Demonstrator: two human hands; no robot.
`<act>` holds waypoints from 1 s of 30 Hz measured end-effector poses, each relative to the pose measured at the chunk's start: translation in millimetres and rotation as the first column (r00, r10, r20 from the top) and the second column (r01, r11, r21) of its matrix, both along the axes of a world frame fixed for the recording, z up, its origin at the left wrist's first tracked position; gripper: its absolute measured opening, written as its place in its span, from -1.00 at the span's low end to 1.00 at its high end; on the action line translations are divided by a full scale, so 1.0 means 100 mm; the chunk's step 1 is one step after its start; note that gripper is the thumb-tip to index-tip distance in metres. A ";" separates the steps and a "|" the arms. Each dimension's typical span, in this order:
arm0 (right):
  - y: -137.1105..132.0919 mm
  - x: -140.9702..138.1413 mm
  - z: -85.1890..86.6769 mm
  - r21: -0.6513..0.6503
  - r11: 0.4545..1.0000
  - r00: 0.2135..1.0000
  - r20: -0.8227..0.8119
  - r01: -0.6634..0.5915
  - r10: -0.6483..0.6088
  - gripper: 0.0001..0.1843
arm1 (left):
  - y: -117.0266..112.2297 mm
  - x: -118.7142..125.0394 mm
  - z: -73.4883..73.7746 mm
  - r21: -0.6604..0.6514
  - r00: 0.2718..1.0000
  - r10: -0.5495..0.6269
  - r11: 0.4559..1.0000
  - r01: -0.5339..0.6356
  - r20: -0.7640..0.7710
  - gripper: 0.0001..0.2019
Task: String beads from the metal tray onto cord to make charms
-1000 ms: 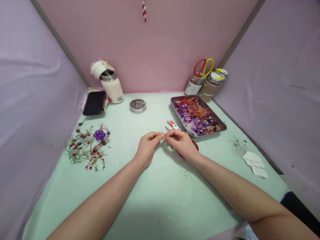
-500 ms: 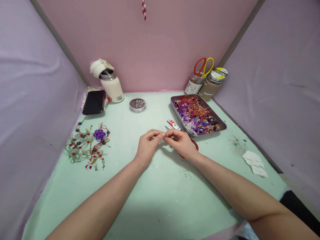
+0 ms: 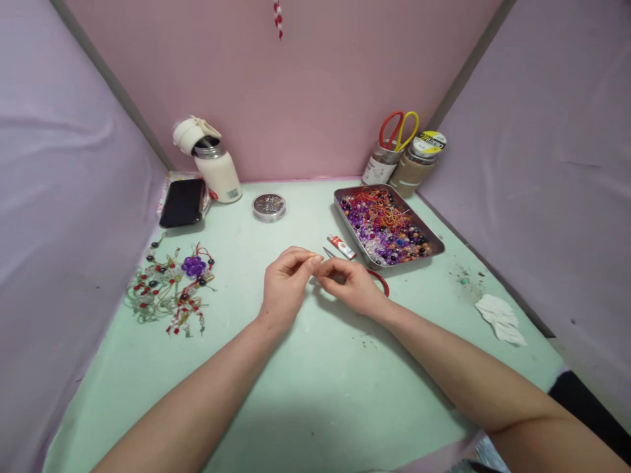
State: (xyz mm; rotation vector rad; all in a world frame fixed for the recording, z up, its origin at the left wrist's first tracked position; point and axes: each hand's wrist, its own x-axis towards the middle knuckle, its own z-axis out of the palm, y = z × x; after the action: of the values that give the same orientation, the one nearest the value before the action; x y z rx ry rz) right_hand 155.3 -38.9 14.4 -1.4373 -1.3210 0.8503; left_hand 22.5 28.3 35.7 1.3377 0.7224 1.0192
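Note:
My left hand (image 3: pixel 284 284) and my right hand (image 3: pixel 351 286) meet fingertip to fingertip over the middle of the green table (image 3: pixel 305 394). Both are pinched closed on something tiny between them that I cannot make out. Just beyond the fingers lie a small red and white lighter (image 3: pixel 342 246) and the tip of a pair of scissors with a red handle (image 3: pixel 380 281), mostly hidden under my right hand. A metal tray (image 3: pixel 345 220) of mixed purple, clear and orange beads and elastic cords stands to the right of my hands.
Finished beaded charms (image 3: pixel 170 289) lie at the left. At the back stand a white flask (image 3: pixel 217 171) with its lid open, a black phone (image 3: pixel 183 202), a round thread spool (image 3: pixel 269 205), and jars holding scissors (image 3: pixel 397 131). White tissue (image 3: pixel 499 318) lies at the right.
Both hands have shifted slightly left and away from me while staying pinched together. The view has drifted a little.

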 end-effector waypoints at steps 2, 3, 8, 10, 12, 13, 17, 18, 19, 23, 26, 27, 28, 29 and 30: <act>0.00 0.00 0.01 -0.074 0.997 0.990 -0.144 -0.008 -0.003 -0.89 | 0.03 0.01 -0.01 -0.130 0.998 0.022 0.991 -0.014 0.063 -0.89; 0.00 -0.01 0.02 -0.106 0.994 0.977 -0.215 -0.011 -0.013 -0.86 | 0.04 0.01 -0.02 -0.207 0.994 0.039 0.978 -0.017 0.104 -0.87; 0.01 0.01 0.03 -0.165 0.985 0.921 -0.389 -0.044 -0.024 -0.71 | 0.13 0.01 -0.08 -0.434 0.963 0.066 0.899 0.057 0.263 -0.80; 0.01 0.01 0.02 -0.162 0.984 0.921 -0.389 -0.075 0.006 -0.68 | 0.16 0.00 -0.10 -0.472 0.955 0.079 0.879 0.068 0.285 -0.79; 0.01 0.01 -0.01 -0.163 0.983 0.930 -0.367 -0.089 0.023 -0.69 | 0.19 -0.01 -0.12 -0.500 0.948 0.105 0.864 0.062 0.299 -0.79; 0.01 0.01 -0.02 -0.166 0.982 0.936 -0.351 -0.093 0.029 -0.70 | 0.20 -0.02 -0.13 -0.511 0.946 0.116 0.857 0.059 0.304 -0.78; 0.01 0.00 -0.04 -0.178 0.982 0.957 -0.290 -0.070 0.016 -0.75 | 0.22 -0.02 -0.13 -0.538 0.940 0.141 0.841 0.052 0.311 -0.77; 0.01 0.00 -0.04 -0.172 0.984 0.962 -0.273 -0.053 0.004 -0.76 | 0.22 -0.02 -0.13 -0.544 0.939 0.141 0.837 0.055 0.313 -0.77; 0.01 0.00 -0.04 -0.164 0.986 0.967 -0.256 -0.036 -0.007 -0.77 | 0.22 -0.02 -0.13 -0.550 0.939 0.141 0.833 0.059 0.315 -0.77; 0.02 0.00 -0.04 -0.129 0.992 0.976 -0.219 -0.009 -0.020 -0.79 | 0.20 -0.01 -0.15 -0.576 0.935 0.124 0.812 0.098 0.333 -0.77; 0.02 0.00 -0.05 -0.111 0.994 0.980 -0.198 -0.015 -0.007 -0.82 | 0.18 0.00 -0.17 -0.603 0.933 0.112 0.787 0.127 0.342 -0.77; 0.02 0.00 -0.05 -0.104 0.995 0.982 -0.189 -0.013 -0.007 -0.83 | 0.18 0.00 -0.17 -0.614 0.933 0.111 0.778 0.132 0.342 -0.78; 0.02 0.00 -0.05 -0.098 0.995 0.983 -0.181 -0.008 -0.010 -0.84 | 0.17 0.00 -0.16 -0.625 0.934 0.112 0.769 0.135 0.340 -0.78; 0.02 0.00 -0.05 -0.096 0.995 0.985 -0.172 -0.002 -0.014 -0.84 | 0.17 0.00 -0.16 -0.636 0.935 0.113 0.760 0.136 0.336 -0.79; 0.02 0.00 -0.05 -0.094 0.996 0.986 -0.163 0.007 -0.022 -0.84 | 0.17 0.00 -0.15 -0.646 0.937 0.114 0.751 0.136 0.330 -0.79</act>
State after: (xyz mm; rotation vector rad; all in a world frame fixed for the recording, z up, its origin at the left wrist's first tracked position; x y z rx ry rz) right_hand 154.8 -37.3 9.6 -1.4145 -1.1590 1.0103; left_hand 22.7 45.3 20.3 0.5114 0.7051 0.8385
